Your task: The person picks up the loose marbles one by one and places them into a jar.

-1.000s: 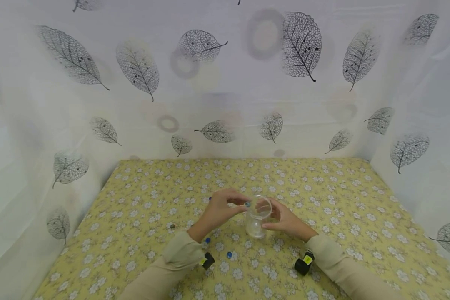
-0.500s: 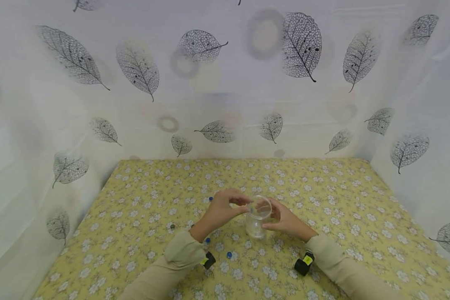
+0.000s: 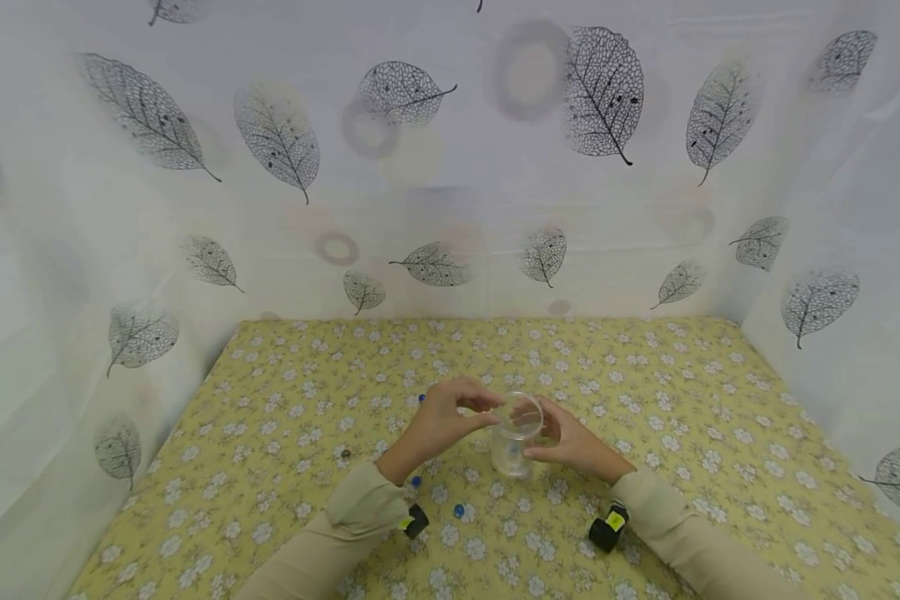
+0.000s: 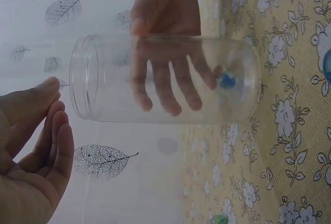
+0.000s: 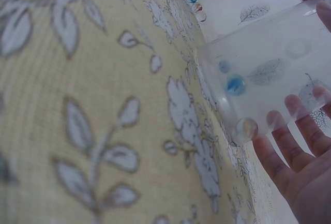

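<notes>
A clear jar (image 3: 510, 462) stands upright on the flowered cloth, its mouth uncovered. My right hand (image 3: 573, 442) grips it from the right, thumb on the near side and fingers spread along the wall in the left wrist view. Beside the rim is my left hand (image 3: 446, 412), thumb and fingers bent towards each other with nothing between the tips. Low inside the jar a blue marble (image 4: 226, 79) shows in the left wrist view. The right wrist view has this blue marble (image 5: 236, 85) and a clear marble with a brownish swirl (image 5: 246, 129) near the jar's bottom.
Loose marbles lie on the yellow cloth (image 3: 615, 367): a blue one (image 3: 459, 510) in front, another blue one (image 3: 416, 481) by the left wrist, a dark one (image 3: 346, 454) further left, and a blue one (image 3: 422, 398) behind the left hand. White leaf-printed curtains (image 3: 450, 192) enclose the table.
A second ago my left hand pinched a blue marble at the jar's rim. It has let go, and the marble has dropped into the jar. My right hand keeps its grip.
</notes>
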Demonstrator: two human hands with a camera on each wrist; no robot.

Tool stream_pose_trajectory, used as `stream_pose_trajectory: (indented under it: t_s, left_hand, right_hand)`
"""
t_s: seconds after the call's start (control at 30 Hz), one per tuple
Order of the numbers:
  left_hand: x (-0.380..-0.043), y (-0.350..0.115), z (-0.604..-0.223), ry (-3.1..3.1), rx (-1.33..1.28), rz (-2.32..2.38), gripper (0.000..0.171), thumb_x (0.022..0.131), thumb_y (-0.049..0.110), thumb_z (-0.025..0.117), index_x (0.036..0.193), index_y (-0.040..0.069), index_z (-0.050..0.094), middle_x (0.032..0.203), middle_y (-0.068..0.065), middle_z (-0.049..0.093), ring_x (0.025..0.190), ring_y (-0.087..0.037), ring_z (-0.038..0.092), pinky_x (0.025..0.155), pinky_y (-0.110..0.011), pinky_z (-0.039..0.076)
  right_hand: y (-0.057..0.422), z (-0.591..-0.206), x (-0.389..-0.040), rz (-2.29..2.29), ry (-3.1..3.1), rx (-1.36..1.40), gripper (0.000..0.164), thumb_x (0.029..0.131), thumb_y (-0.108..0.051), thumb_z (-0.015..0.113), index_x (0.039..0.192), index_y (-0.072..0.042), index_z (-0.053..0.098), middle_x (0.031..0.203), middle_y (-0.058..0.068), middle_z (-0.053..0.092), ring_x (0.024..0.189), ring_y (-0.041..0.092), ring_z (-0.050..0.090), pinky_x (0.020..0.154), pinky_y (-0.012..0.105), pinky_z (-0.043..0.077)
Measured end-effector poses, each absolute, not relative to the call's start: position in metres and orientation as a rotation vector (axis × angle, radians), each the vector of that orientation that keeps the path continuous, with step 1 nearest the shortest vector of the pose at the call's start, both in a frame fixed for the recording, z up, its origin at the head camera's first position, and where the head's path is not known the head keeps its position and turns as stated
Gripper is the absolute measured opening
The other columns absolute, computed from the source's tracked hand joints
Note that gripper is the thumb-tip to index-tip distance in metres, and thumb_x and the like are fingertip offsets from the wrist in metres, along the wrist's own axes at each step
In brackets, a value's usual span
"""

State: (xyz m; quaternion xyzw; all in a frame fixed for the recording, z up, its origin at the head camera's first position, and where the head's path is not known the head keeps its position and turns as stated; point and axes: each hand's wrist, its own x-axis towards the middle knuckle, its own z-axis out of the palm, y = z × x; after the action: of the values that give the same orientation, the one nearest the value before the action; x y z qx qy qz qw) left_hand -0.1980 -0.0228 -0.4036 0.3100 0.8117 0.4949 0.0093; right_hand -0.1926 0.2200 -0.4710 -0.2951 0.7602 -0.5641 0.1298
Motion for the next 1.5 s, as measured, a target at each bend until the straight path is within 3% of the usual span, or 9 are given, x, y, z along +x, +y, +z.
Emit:
stream_pose_trajectory:
  t_s: [0.23,0.3,0.43,0.57,0.93,1.17,1.5]
  left_hand:
    - [-0.201,-0.032,-0.403,2.561,0.982,1.548,0.022,0.081,0.016,0.073,0.103,0.013,0.073,0.099,-0.002,0.07,0.084,-0.011,0.064,0.078,-0.026,0.055]
    - [-0.202,-0.037,-0.402,2.564,0.982,1.54,0.022,0.082,0.016,0.072,0.104,0.012,0.072,0.1,-0.002,0.07,0.085,-0.012,0.064,0.078,-0.027,0.056]
    - [-0.203,-0.049,-0.399,2.57,0.968,1.497,0.024,0.082,0.016,0.072,0.105,0.01,0.072,0.101,-0.004,0.07,0.087,-0.018,0.065,0.079,-0.032,0.056]
    - [-0.203,-0.062,-0.398,2.613,0.918,1.427,0.022,0.083,0.016,0.072,0.105,0.014,0.072,0.102,-0.002,0.069,0.087,-0.015,0.064,0.078,-0.027,0.055]
    - [-0.214,-0.097,-0.408,2.645,0.946,1.339,0.022,0.082,0.015,0.072,0.104,0.018,0.072,0.099,0.0,0.068,0.084,-0.006,0.062,0.077,-0.023,0.054]
    - [-0.217,-0.113,-0.413,2.661,0.929,1.239,0.022,0.083,0.02,0.071,0.104,0.013,0.072,0.099,-0.005,0.068,0.082,-0.007,0.062,0.077,-0.021,0.054]
    - [-0.222,-0.137,-0.428,2.664,0.881,1.19,0.024,0.084,0.018,0.07,0.106,0.009,0.071,0.1,-0.003,0.068,0.082,-0.007,0.06,0.078,-0.021,0.053]
  right_hand:
    - [0.219,-0.471,-0.192,-1.652,2.205,-0.839,0.054,0.088,-0.001,0.062,0.136,0.001,0.037,0.132,0.025,0.046,0.121,0.046,0.046,0.094,0.054,0.047]
    - [0.219,-0.472,-0.192,-1.653,2.205,-0.834,0.054,0.088,-0.001,0.062,0.136,0.0,0.038,0.132,0.025,0.046,0.121,0.046,0.046,0.094,0.051,0.047]
    - [0.219,-0.472,-0.193,-1.654,2.203,-0.831,0.053,0.088,-0.002,0.062,0.136,-0.001,0.038,0.132,0.025,0.046,0.121,0.045,0.046,0.095,0.035,0.049]
    - [0.219,-0.472,-0.194,-1.66,2.206,-0.841,0.053,0.087,-0.001,0.063,0.134,-0.002,0.04,0.132,0.024,0.047,0.121,0.045,0.046,0.095,0.024,0.048]
    - [0.219,-0.47,-0.193,-1.637,2.221,-0.791,0.054,0.087,-0.005,0.065,0.135,-0.006,0.04,0.132,0.022,0.048,0.121,0.042,0.047,0.094,0.024,0.048]
    - [0.22,-0.469,-0.193,-1.628,2.228,-0.783,0.054,0.087,-0.006,0.065,0.135,-0.006,0.04,0.131,0.021,0.048,0.121,0.042,0.047,0.094,0.026,0.048]
    - [0.219,-0.469,-0.193,-1.625,2.239,-0.793,0.054,0.087,-0.004,0.065,0.135,-0.005,0.041,0.132,0.021,0.048,0.12,0.041,0.048,0.094,0.027,0.049]
